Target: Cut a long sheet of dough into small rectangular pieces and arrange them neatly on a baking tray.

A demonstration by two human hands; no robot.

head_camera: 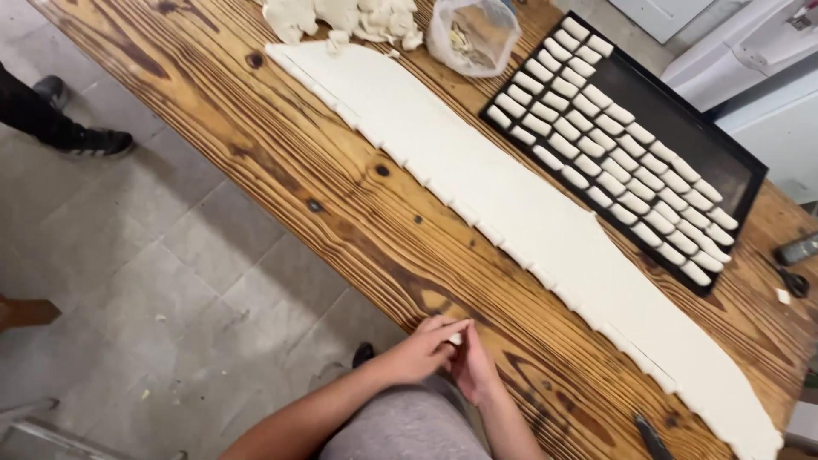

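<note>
Wooden table (281,162), one dough sheet (511,204), left hand (423,347) and right hand (474,366) pinching one dough piece (457,339)

Small white dough piece (457,339), pinched between fingertips at lower centre of the frame, mostly hidden, shape not clear. Left hand (423,349) curled over it from the left, fingers pointing right; right hand (474,368) just beside, cupped under and behind, touching the left. Both at the near edge of the bench (281,162). Long dough sheet (520,213), pale and flat, running diagonally from upper centre to lower right, near edge notched in steps.
</note>
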